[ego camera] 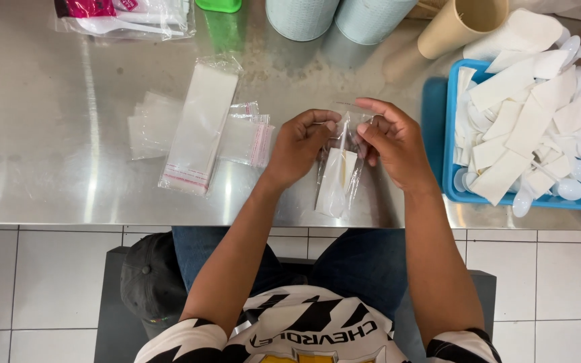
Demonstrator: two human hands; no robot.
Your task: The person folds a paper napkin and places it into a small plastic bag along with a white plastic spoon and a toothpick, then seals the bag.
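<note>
Both my hands hold a narrow clear plastic bag [336, 180] over the steel counter's [62, 168] front edge. Inside it I see a white plastic spoon and a folded white napkin. My left hand [300, 144] pinches the bag's top from the left. On the other side, my right hand [391, 138] grips the same top edge with its fingertips. The bag hangs down between the two hands, its bottom near the counter edge.
A blue tray [438, 121] at the right holds several white spoons and folded napkins. Empty clear bags [200, 124] lie left of my hands. At the back stand two pale rolls [334, 17], a tan cup [458, 23], a green object and a packet [122, 17].
</note>
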